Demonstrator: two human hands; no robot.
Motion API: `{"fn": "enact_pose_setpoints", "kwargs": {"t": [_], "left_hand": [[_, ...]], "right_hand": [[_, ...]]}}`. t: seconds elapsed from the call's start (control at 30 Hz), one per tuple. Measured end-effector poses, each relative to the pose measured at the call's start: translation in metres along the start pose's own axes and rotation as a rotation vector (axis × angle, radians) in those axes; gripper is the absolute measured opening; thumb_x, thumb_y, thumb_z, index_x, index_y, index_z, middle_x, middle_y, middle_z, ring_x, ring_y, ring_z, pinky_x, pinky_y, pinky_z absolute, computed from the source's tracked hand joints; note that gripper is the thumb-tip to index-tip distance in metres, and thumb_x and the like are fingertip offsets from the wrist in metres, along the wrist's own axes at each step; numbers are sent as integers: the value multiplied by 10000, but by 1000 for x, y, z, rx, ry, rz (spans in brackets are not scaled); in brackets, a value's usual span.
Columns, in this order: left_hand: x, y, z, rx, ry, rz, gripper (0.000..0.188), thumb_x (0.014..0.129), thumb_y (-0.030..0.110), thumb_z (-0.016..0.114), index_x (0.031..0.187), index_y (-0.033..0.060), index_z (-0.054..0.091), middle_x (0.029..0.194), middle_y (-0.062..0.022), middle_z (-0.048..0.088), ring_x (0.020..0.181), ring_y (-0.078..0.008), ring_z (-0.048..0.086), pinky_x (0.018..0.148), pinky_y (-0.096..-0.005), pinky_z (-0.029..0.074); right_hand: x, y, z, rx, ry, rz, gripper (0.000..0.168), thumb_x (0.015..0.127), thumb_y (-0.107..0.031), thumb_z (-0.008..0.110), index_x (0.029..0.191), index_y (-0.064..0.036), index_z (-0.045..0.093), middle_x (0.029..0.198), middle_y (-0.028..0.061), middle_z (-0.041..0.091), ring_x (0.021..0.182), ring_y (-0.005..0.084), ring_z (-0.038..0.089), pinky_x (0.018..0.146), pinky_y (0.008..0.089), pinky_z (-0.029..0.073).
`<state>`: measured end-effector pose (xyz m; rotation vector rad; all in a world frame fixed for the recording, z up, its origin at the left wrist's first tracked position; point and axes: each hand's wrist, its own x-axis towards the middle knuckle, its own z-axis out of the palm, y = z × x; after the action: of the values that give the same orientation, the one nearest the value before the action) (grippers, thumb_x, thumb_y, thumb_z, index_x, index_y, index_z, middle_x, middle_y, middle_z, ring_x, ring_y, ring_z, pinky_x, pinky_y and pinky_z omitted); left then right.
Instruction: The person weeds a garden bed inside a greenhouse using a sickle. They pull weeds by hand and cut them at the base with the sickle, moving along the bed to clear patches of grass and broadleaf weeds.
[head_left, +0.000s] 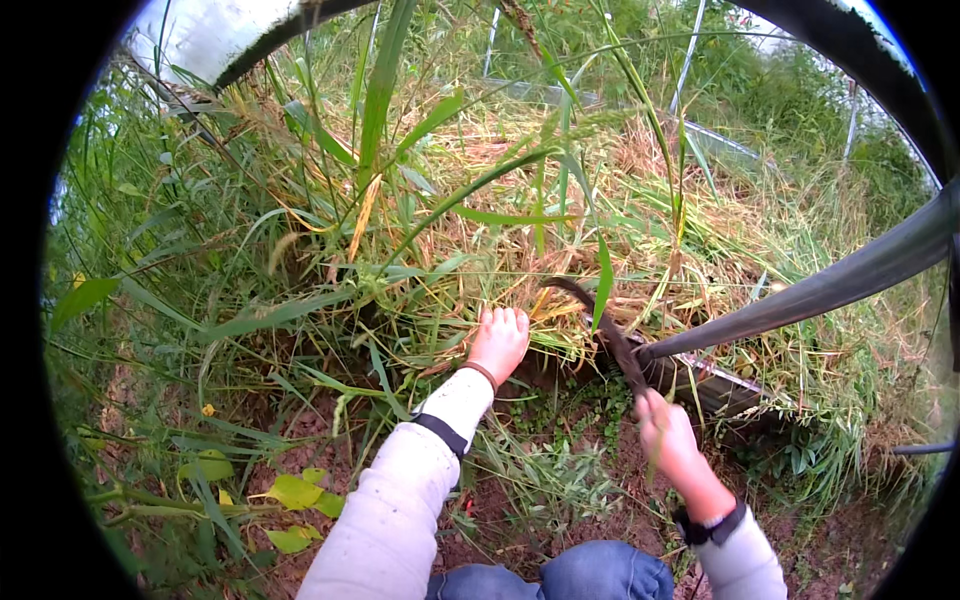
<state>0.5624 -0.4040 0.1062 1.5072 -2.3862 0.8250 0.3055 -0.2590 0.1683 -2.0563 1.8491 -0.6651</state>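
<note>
My left hand (501, 339) is closed around a bunch of green and yellow grass (555, 330) near the middle of the view, with blades sticking out to its right. In my right hand (666, 431), lower right, is the handle of a dark sickle (619, 349). Its curved blade points up and to the left, to the right of the grass bunch, and a green leaf hangs across it. Whether the blade touches the grass stems I cannot tell. Both forearms wear pale sleeves with dark bands.
A grey pipe (817, 292) slants in from the right beside the sickle. Below it lies a dark beam-like edge (720, 386). Cut, dry grass (637, 180) covers the ground ahead. Tall weeds (187, 225) stand at left; thin metal poles (688, 56) rise behind. Reddish soil (487, 517) lies near my knees.
</note>
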Motion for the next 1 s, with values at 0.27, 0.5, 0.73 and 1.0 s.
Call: {"fn": "enact_pose_setpoints", "kwargs": {"t": [0.27, 0.5, 0.73, 1.0], "left_hand": [[6, -7, 0, -65, -51, -30, 142, 785, 138, 479, 876, 41, 528, 775, -84, 546, 743, -225, 537, 708, -362, 413], [-16, -18, -6, -211, 93, 370, 113, 803, 181, 482, 832, 84, 534, 757, -53, 543, 777, -207, 542, 747, -370, 432], [-52, -56, 1, -101, 56, 290, 127, 787, 177, 503, 878, 94, 535, 771, -24, 511, 779, -187, 525, 760, -345, 413], [-43, -77, -39, 85, -62, 214, 485, 817, 151, 477, 1279, 11, 424, 917, -45, 536, 869, -182, 514, 821, -348, 398]], "right_hand": [[144, -48, 78, -389, -173, -169, 214, 817, -191, 453, 843, -53, 615, 786, 176, 645, 710, 336, 637, 656, 429, 510], [-84, 51, 57, -337, -211, 224, 236, 874, -243, 495, 980, -34, 519, 570, 187, 568, 520, 385, 575, 483, 498, 460], [-132, 93, 39, -163, -255, 295, 253, 906, -310, 445, 970, -82, 532, 640, 243, 576, 602, 420, 582, 532, 506, 458], [125, -66, 79, -27, 234, -360, 284, 924, -242, 403, 851, -3, 536, 731, 216, 570, 714, 372, 569, 667, 452, 449]]}}
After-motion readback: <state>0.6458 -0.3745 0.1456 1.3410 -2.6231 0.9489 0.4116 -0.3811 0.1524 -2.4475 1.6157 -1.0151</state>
